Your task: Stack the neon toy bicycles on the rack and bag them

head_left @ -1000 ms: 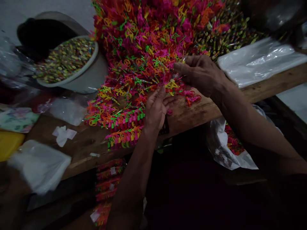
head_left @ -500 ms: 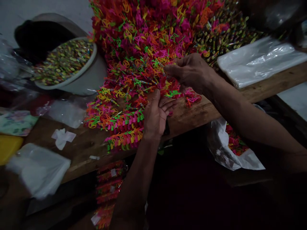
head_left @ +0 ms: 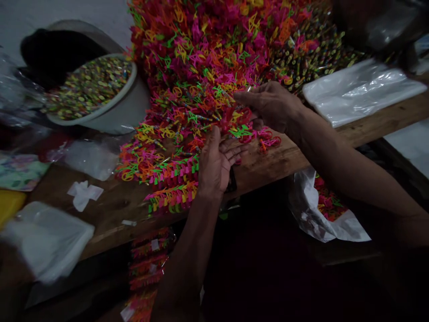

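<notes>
Pieces of coloured plastic (head_left: 208, 58) are filling the top centre of the frame and spilling down onto the wooden table (head_left: 268, 154), close to both hands. Green pieces (head_left: 241, 131) are lying between the hands, just above the left fingertips; we are unable to tell whether they are touching.

For the handling in progress, we are judging it best to be singling out one piece at a time and easing it free before pinching firmly, since the thin outlines are likely to be snagging on one another. Light pressure is probably serving better than force.

Our left hand (head_left: 216, 167) is standing at the frame centre, thumb pointing up, palm turned rightward, fingers spreading to the right; its grip is gaping wide and holding nothing visible. Our right hand (head_left: 273, 105) is hanging right of centre, its back facing up and its fingers pointing left, with the forearm slanting in from the lower right. Its grip is narrowing to a pinch on a pale sliver (head_left: 249, 89), whose full shape our fingers are hiding.
</notes>
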`<state>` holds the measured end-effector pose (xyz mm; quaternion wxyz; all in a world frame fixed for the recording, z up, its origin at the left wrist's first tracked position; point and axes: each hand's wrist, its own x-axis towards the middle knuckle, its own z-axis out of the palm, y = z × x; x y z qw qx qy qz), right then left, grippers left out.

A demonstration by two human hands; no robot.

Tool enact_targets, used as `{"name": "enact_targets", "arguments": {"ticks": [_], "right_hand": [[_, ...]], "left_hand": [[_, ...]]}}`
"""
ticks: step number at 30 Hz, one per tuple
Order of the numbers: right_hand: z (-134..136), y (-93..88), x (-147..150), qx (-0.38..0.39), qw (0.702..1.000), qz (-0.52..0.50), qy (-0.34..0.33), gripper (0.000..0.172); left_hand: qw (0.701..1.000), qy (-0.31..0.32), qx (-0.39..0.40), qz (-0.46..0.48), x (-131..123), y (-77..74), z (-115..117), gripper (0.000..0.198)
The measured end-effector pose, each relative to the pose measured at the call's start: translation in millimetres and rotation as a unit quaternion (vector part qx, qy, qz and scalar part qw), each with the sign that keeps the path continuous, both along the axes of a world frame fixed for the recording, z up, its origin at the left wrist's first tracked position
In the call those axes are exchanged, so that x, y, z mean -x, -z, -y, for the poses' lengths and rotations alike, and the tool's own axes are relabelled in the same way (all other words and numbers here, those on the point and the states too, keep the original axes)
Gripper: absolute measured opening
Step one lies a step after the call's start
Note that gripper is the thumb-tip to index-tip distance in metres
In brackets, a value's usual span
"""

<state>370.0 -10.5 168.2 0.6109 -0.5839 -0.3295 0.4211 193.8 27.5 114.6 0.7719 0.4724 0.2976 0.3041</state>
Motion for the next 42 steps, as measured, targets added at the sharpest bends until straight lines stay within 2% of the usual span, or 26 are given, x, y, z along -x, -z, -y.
{"name": "enact_targets", "arguments": {"ticks": [3, 7, 8, 11, 13, 18, 24, 29, 31, 33, 36, 38, 39, 42], "right_hand": [[9, 2.5, -1, -0.02, 0.999, -0.018, -0.02, 0.042], [24, 16.6, 3, -0.082, 0.996, -0.026, -0.037, 0.046], [27, 21.1, 4, -0.097, 0.995, -0.02, -0.03, 0.047], [34, 31.8, 7, -0.117, 0.993, 0.005, -0.008, 0.05], [37, 34.1, 8, -0.113, 0.993, 0.02, -0.004, 0.05], [44, 27.1, 16, -0.117, 0.991, 0.06, 0.007, 0.047], [60, 15.7, 31, -0.147, 0.983, 0.109, -0.003, 0.045], [76, 17.1, 37, -0.17, 0.976, 0.133, -0.002, 0.037], [80, 21.2, 36, -0.168, 0.978, 0.126, -0.011, 0.035], [82, 25.2, 36, -0.161, 0.98, 0.117, -0.014, 0.034], [84, 27.9, 35, -0.152, 0.98, 0.125, -0.009, 0.031], [85, 27.9, 35, -0.157, 0.978, 0.14, -0.005, 0.029], [85, 27.9, 35, -0.163, 0.976, 0.145, -0.003, 0.029], [83, 30.3, 36, -0.174, 0.974, 0.145, -0.003, 0.031]], "left_hand": [[0.998, -0.037, -0.021, 0.035, -2, -3.0, 7, 0.051], [0.993, -0.058, -0.086, 0.058, -1, -2.1, 14, 0.076], [0.99, -0.06, -0.118, 0.052, 1, -1.5, 14, 0.076], [0.968, -0.064, -0.241, -0.007, 13, -1.6, 11, 0.048], [0.943, -0.055, -0.322, -0.062, 21, -3.5, 8, 0.03], [0.864, -0.062, -0.484, -0.126, 29, -5.0, 4, 0.02], [0.861, -0.058, -0.492, -0.118, 29, 7.8, 11, 0.023], [0.776, -0.107, -0.613, -0.101, 35, 4.4, 14, 0.026], [0.759, -0.108, -0.634, -0.102, 36, 3.6, 15, 0.028], [0.758, -0.1, -0.637, -0.098, 36, 5.2, 16, 0.029], [0.773, -0.102, -0.621, -0.081, 36, 9.3, 15, 0.036], [0.768, -0.115, -0.627, -0.063, 35, 10.3, 14, 0.043], [0.754, -0.124, -0.643, -0.059, 35, 10.0, 14, 0.045], [0.684, -0.141, -0.712, -0.079, 35, 7.6, 13, 0.04]]}}
